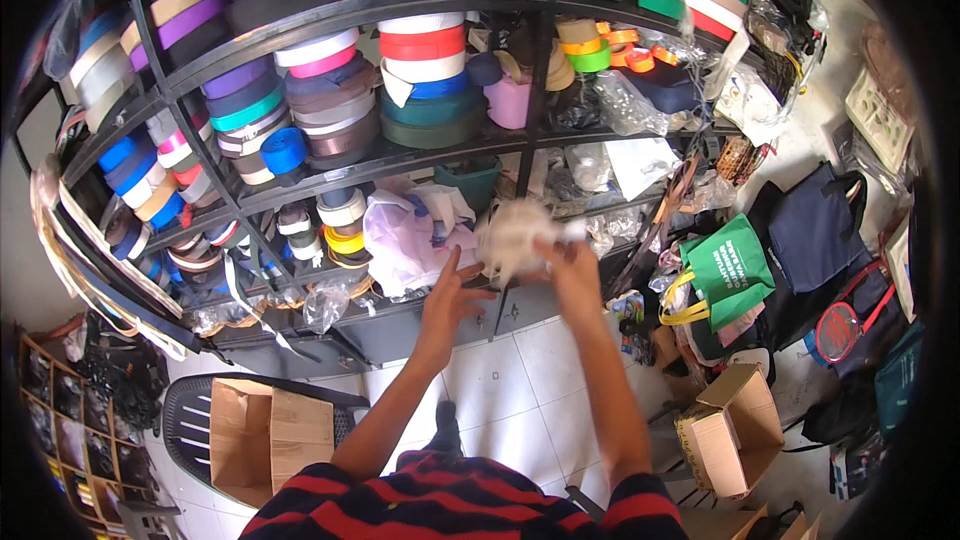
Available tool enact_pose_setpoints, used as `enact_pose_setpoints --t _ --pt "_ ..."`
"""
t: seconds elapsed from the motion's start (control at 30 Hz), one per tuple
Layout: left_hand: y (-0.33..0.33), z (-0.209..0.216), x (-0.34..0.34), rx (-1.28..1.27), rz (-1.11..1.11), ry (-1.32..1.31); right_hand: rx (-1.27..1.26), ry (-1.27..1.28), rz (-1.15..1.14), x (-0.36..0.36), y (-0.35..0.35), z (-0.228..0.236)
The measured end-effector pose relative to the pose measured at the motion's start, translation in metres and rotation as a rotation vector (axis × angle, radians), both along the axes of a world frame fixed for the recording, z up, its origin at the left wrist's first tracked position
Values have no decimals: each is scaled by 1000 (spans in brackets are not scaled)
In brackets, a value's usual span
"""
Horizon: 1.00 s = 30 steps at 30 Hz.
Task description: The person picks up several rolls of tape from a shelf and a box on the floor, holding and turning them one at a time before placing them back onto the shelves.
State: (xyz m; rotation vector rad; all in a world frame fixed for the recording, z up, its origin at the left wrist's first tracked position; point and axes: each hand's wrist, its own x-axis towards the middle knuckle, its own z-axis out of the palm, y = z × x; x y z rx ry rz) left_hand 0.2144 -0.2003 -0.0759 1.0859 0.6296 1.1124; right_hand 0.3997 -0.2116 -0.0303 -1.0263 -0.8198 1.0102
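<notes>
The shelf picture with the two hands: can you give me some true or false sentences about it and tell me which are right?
1. The right hand holds a pale bundle. True, though the bundle looks blurry.
2. The left hand is squeezed into a fist. False: its fingers are spread.
3. The green bag has yellow handles. True.
4. The black chair carries a ball. False: it carries an open cardboard box.
5. Colourful rolls are stacked on the shelves. True.
</notes>
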Motion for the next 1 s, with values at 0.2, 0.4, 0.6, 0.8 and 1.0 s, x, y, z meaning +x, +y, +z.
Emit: enact_pose_setpoints --t 0.2,0.4,0.6,0.8,1.0 --pt "56 -28 -23 -28 -59 17 335 -38 -160 -6 162 104" --pt "92 -58 -40 -146 -175 84 419 -109 -624 -21 252 125" --pt "111 -73 -51 -188 -301 163 292 -496 -809 -29 268 123" --pt "121 -80 -38 -183 -469 195 208 -902 -1012 -18 275 107" --pt "126 -95 -21 -235 -581 214 210 -820 -829 -16 217 81"
